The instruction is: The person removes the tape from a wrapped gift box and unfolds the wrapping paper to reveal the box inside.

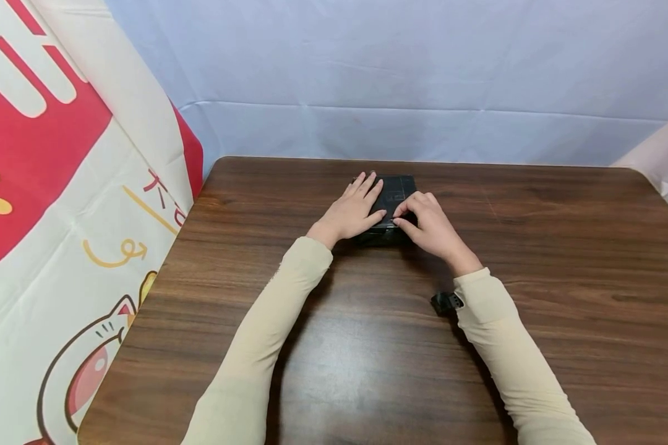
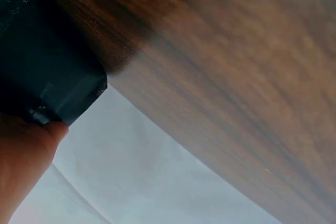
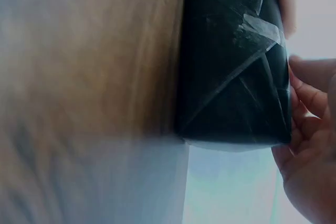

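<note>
Lying partly under left grip (image 1: 352,213): black package (image 1: 396,187), right grip (image 1: 430,227) touching top

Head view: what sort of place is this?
Probably a makeshift filming corner: a wood-grain table in front of a pale blue cloth backdrop, with a cartoon-printed cloth hanging at the picture's left.

Head view bright; wrist views hazy.
Tabletop (image 1: 345,371): pale glare, soft shadows beside sleeves (image 1: 273,315); right wrist view: grain blurred, backdrop (image 3: 231,192) washed out.

Head camera facing forward and down, wrist cameras close, sharing black package (image 3: 228,72)
</note>
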`<act>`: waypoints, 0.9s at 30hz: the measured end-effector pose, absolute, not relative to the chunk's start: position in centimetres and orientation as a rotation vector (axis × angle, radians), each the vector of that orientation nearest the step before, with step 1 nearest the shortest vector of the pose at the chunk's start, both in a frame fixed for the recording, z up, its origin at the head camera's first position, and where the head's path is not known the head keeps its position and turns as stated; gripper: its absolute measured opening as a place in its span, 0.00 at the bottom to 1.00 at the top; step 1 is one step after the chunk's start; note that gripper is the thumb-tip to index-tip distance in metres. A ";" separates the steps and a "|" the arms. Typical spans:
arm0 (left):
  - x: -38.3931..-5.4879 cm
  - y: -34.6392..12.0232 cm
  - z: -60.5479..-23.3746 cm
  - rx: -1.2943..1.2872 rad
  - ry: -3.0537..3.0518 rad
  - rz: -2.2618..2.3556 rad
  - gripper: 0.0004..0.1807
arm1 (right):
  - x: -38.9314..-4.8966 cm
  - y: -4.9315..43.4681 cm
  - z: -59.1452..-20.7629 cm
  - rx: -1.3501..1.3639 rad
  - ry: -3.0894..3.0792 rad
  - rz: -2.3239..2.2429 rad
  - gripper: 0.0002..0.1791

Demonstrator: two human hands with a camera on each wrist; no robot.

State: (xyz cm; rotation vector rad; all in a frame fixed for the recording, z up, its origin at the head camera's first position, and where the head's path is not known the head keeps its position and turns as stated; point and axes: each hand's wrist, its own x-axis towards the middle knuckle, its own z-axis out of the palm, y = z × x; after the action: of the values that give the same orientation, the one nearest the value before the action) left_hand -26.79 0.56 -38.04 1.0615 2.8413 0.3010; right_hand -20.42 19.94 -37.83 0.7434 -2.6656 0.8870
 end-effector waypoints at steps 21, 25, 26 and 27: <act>-27.0 0.5 -38.4 1.041 2.849 0.277 0.37 | -20.4 19.5 -37.7 0.744 -2.701 0.830 0.01; -27.0 0.5 -38.5 1.051 2.845 0.286 0.37 | -20.2 19.5 -37.9 0.722 -2.670 0.831 0.03; -26.9 0.5 -38.5 1.055 2.846 0.290 0.37 | -20.2 19.4 -37.9 0.715 -2.670 0.822 0.03; -26.9 0.5 -38.5 1.057 2.847 0.294 0.37 | -20.2 19.3 -37.8 0.706 -2.672 0.813 0.03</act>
State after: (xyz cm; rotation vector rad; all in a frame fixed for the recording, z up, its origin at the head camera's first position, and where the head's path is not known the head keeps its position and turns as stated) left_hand -26.92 0.49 -38.45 1.0568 2.8471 0.2943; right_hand -20.21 19.35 -37.81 0.7060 -2.6718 0.8135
